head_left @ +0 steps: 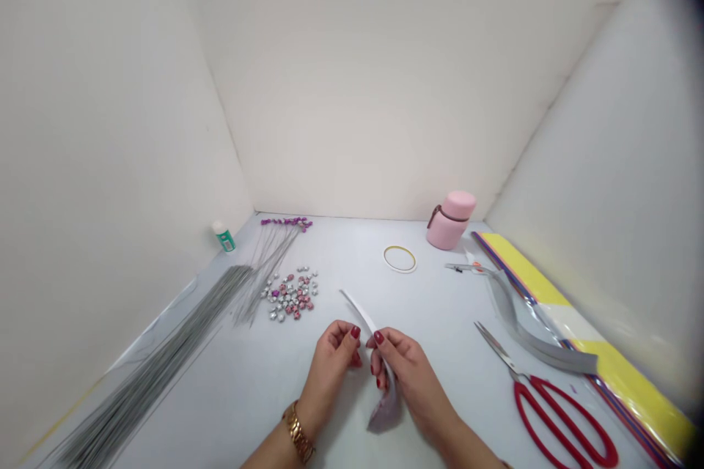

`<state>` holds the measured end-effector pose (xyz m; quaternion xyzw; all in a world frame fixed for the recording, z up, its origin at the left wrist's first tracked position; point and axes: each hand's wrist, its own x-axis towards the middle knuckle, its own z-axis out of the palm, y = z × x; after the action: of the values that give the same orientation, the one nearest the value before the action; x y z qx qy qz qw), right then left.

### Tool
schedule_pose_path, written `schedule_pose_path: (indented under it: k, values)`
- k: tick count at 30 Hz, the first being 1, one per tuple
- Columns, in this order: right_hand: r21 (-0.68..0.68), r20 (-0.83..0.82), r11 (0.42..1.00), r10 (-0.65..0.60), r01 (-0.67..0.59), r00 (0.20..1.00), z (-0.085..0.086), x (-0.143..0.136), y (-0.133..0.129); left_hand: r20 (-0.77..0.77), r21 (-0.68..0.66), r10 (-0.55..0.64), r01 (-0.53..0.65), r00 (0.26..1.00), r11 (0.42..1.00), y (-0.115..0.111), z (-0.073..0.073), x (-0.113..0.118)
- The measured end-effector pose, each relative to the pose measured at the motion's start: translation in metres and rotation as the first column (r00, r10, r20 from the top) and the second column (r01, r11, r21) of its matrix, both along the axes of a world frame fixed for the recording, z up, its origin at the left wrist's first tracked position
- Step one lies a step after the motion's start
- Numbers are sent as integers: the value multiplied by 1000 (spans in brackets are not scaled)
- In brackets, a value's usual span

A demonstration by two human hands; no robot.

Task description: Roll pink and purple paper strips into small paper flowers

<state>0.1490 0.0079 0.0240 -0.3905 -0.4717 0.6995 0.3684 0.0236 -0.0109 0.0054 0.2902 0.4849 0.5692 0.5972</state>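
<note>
A thin pale paper strip is pinched between the thumb and fingers of my right hand. Its narrow end points up and away, while a wider greyish end curls down below the fingers. My left hand is just left of the strip, thumb and fingertips pressed together; what it pinches, if anything, is too small to tell. Beyond it to the left lies a scatter of small silver and pink folded paper stars, with a purple one among them.
Grey wires lie at left, near purple-tipped wires and a small green-labelled bottle. A tape ring and a pink flask stand behind. Red-handled scissors, grey strips, a cutter and yellow sheets are at right.
</note>
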Motion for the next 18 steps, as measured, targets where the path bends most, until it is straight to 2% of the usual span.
schedule_pose_path:
  k: [2, 4, 7, 9, 13, 16, 18]
  values:
    - [143, 139, 990, -40, 20, 989, 5, 2, -3, -7, 24, -23, 23, 1000, 999, -1, 1, -1]
    - [238, 259, 971, -49, -14, 965, 8, 1, -7, -10, 39, -48, 48, 999, 998, -1, 1, -1]
    - [329, 368, 943, -87, -42, 926, 6, -2, -13, -12, 42, -65, 65, 998, 997, -1, 0, -1]
    - [340, 388, 940, -106, -35, 916, 3, -4, -14, -29, 37, -53, 54, 998, 998, -1, -1, -2]
    - [217, 311, 976, -48, -22, 949, -1, -6, -11, -49, 19, -34, 35, 998, 999, 0, -1, -3]
    - [-9, 168, 1000, 30, -29, 985, -4, -6, -9, -35, 10, -43, 44, 998, 999, 0, -1, -2]
    - [-153, 51, 987, 55, -46, 997, -7, -7, -9, -24, 6, -53, 53, 998, 999, 0, 0, -1]
